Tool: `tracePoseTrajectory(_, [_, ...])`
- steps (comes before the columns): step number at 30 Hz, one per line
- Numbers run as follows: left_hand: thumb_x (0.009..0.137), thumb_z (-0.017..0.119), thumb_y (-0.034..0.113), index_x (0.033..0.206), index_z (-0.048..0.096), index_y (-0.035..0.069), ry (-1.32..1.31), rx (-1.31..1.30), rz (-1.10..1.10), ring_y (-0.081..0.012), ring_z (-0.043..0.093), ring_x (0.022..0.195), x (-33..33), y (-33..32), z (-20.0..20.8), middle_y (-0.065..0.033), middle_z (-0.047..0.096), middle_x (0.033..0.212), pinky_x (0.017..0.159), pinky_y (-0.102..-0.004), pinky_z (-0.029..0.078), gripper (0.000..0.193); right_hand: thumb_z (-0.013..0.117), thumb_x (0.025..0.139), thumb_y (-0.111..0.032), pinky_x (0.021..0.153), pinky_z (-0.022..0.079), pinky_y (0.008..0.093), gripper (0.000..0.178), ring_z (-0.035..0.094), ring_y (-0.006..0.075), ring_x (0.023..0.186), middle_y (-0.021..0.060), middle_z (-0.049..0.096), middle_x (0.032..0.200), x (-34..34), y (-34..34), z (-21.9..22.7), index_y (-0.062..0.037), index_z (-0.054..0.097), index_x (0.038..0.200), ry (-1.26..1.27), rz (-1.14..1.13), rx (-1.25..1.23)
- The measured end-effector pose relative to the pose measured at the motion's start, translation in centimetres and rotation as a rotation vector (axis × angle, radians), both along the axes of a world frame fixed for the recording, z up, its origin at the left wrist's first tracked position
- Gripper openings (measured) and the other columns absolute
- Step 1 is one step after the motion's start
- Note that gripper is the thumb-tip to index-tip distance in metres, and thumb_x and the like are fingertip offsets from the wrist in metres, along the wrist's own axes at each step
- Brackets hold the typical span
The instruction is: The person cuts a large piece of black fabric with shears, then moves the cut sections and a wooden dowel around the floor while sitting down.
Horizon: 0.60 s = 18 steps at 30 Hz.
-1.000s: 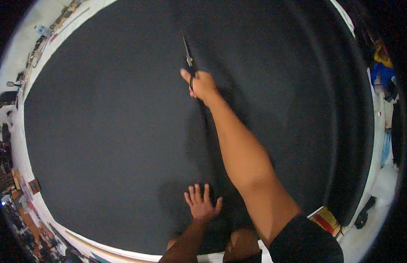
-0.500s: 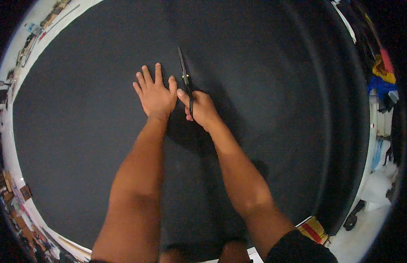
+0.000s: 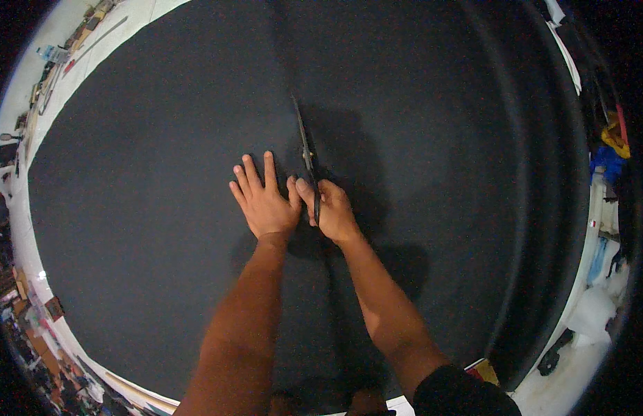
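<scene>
The left hand is laid palm down, fingers spread, on a black sheet of smooth, matte material. Just beside its thumb, the dark handles of a pair of scissors are gripped by the right hand, fingers curled. The scissors are positioned near the middle of the sheet, the slim, tapered metal blades directed toward the far edge. Long, soft ridges are formed along the sheet's right edge. The sheet is bordered by a white surface; beyond the left edge a clear bottle is placed.
</scene>
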<state>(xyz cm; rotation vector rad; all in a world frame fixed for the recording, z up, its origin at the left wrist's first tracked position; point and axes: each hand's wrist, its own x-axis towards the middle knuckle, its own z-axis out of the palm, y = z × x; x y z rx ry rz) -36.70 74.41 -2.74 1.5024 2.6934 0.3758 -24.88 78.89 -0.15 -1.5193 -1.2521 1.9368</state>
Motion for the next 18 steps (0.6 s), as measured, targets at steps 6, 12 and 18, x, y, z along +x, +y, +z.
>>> tracePoseTrajectory(6, [0.091,0.054,0.043,0.148,0.043,0.017,-0.012,-0.021,0.009,-0.0444,0.023,0.145,-0.4,0.1,0.1,-0.022,0.029,0.157,0.118,-0.0575,0.016,0.063,0.073,0.089,-0.043,0.046,0.041,0.0308,0.042,0.053,0.0128,0.049,0.0027,0.058,0.062,-0.1,0.1,-0.2,-0.0058,0.059,0.077,-0.109,0.02,-0.007])
tracePoseTrajectory(12, [0.092,0.056,0.038,0.15,0.039,0.016,-0.034,-0.017,-0.001,-0.0467,0.023,0.145,-0.2,-0.4,0.2,-0.0234,0.027,0.158,0.117,-0.0605,0.016,0.064,0.07,0.089,-0.048,0.044,0.037,0.0272,0.048,0.047,0.0104,0.046,-0.0003,0.049,0.055,-4.0,6.6,0.4,-0.0104,0.051,0.067,0.046,-0.011,0.041])
tracePoseTrajectory(18, [0.092,0.055,0.039,0.15,0.039,0.015,-0.049,-0.036,-0.028,-0.048,0.023,0.145,0.0,0.5,0.6,-0.025,0.026,0.157,0.116,-0.0611,0.015,0.065,0.07,0.088,-0.052,0.044,0.041,0.0266,0.051,0.048,0.0111,0.046,0.0013,0.052,0.057,-8.1,14.6,-0.4,-0.0101,0.051,0.066,-0.066,-0.035,0.136])
